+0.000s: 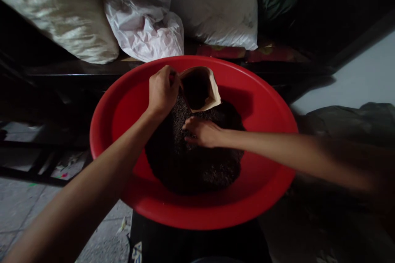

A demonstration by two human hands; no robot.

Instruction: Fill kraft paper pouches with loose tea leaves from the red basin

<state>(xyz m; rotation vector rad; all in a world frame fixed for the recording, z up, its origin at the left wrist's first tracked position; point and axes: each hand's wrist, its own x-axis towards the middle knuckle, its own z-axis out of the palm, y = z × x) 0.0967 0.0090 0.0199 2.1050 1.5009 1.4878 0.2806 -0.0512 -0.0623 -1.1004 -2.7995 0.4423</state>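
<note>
Filling step: left hand (162, 92) pinches the paper bag (200, 88) open over the red basin (191, 144), right hand (202, 132) cupped, seemingly loosely closed, on the dark grains (191, 160); next, lift a handful into the bag's mouth.

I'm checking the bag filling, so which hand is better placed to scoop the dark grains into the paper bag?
Probably the right hand: it rests on the dark grains just below the bag's mouth. The left hand is busy holding the paper bag open by its rim.
</note>
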